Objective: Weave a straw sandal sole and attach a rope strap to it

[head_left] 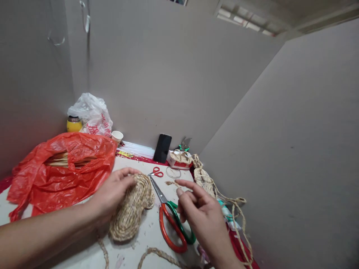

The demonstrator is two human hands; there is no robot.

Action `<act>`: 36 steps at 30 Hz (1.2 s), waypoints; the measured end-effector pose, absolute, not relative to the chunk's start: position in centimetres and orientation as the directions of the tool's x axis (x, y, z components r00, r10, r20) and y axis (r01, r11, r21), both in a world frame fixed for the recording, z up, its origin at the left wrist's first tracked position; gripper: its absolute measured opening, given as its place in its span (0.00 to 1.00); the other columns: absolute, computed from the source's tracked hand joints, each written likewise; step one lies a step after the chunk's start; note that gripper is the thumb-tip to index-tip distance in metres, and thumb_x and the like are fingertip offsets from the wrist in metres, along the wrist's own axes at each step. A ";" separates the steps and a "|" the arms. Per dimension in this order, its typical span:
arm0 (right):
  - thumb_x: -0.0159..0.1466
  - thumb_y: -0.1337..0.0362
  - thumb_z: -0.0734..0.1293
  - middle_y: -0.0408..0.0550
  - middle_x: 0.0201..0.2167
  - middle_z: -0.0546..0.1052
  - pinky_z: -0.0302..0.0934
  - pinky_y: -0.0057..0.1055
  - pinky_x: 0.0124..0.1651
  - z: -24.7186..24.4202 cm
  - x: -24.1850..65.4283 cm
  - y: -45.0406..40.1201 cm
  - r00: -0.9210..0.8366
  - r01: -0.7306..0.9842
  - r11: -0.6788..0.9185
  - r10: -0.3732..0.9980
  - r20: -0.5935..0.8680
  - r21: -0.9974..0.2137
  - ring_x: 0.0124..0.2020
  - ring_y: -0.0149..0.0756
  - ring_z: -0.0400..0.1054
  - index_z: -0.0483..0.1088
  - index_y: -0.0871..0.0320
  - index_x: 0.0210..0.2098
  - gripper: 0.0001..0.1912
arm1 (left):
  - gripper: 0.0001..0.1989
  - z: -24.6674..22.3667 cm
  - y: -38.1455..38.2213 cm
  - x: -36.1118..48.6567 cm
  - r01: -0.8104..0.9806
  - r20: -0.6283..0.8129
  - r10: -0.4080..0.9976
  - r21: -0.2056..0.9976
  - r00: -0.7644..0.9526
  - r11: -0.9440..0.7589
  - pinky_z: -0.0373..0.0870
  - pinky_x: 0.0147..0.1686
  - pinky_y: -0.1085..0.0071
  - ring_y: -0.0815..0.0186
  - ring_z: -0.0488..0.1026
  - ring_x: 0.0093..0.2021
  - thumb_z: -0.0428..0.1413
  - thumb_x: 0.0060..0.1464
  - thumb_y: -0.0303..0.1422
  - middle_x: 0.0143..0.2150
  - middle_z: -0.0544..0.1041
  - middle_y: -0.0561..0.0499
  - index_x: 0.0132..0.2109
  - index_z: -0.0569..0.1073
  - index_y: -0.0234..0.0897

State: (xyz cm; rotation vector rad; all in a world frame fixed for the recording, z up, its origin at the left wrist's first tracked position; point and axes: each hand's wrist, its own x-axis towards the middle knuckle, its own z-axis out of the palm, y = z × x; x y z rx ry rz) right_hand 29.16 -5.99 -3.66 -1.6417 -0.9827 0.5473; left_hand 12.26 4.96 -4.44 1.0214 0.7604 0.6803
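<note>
My left hand [119, 190] grips the upper left edge of a woven straw sole [130, 213], an oblong of coiled braid held tilted above the table. To its right, my right hand [196, 205] has its thumb and index finger near each other, with a short frayed strand end [171, 183] showing at the fingertips. Large scissors [175, 224] with one red and one green handle lie between the hands, partly behind my right hand. Small red-handled scissors [157, 172] rest beyond the sole. A braided straw cord [159, 253] runs along the near part of the table.
A red plastic bag [64, 183] with straw strips fills the left side. Farther back are a yellow jar [74, 124], a paper cup [117, 136], a phone [162, 148] and pliers [185, 144]. Woven pieces [204, 180] and loose cord lie along the right edge.
</note>
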 end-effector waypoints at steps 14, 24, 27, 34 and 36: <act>0.58 0.60 0.70 0.41 0.26 0.73 0.57 0.19 0.18 -1.3 31.0 -2.4 0.467 0.047 0.266 0.846 0.256 -0.963 0.20 0.25 0.63 0.74 0.55 0.39 0.10 | 0.11 0.9 8.9 9.5 -0.324 -0.014 0.923 0.934 0.385 0.149 0.68 0.31 0.76 0.66 0.72 0.35 0.55 0.47 0.22 0.36 0.77 0.46 0.39 0.76 0.30; 0.55 0.59 0.72 0.45 0.28 0.76 0.61 0.25 0.28 -3.7 27.3 -1.3 0.046 -0.018 -0.034 0.998 -0.035 -0.999 0.28 0.30 0.66 0.76 0.59 0.37 0.13 | 0.11 -1.2 5.5 11.6 -0.260 -0.109 0.783 0.907 0.612 0.330 0.68 0.33 0.71 0.66 0.73 0.33 0.57 0.47 0.29 0.35 0.78 0.49 0.41 0.75 0.36; 0.54 0.59 0.74 0.41 0.22 0.73 0.58 0.22 0.23 -2.9 29.0 -1.3 0.246 0.058 0.026 0.969 0.039 -0.998 0.22 0.26 0.63 0.76 0.59 0.32 0.11 | 0.13 -1.0 6.1 11.3 -0.209 0.010 0.814 0.968 0.580 0.137 0.68 0.40 0.70 0.63 0.73 0.44 0.57 0.49 0.33 0.44 0.77 0.47 0.44 0.74 0.37; 0.47 0.67 0.75 0.39 0.15 0.66 0.57 0.20 0.17 4.5 30.7 -2.4 0.695 -0.017 0.437 0.652 0.304 -0.899 0.18 0.24 0.62 0.68 0.59 0.16 0.12 | 0.23 -3.5 9.3 10.5 0.336 0.039 0.747 0.876 0.664 -0.345 0.62 0.24 0.74 0.65 0.72 0.24 0.56 0.44 0.32 0.25 0.77 0.53 0.51 0.72 0.36; 0.47 0.69 0.72 0.39 0.17 0.68 0.55 0.19 0.15 5.8 30.1 -2.8 0.727 -0.032 0.516 0.599 0.334 -0.856 0.17 0.22 0.61 0.70 0.59 0.19 0.07 | 0.30 -4.8 9.5 10.5 0.382 0.015 0.711 0.835 0.703 -0.396 0.59 0.22 0.75 0.65 0.72 0.23 0.57 0.40 0.29 0.24 0.77 0.54 0.55 0.70 0.37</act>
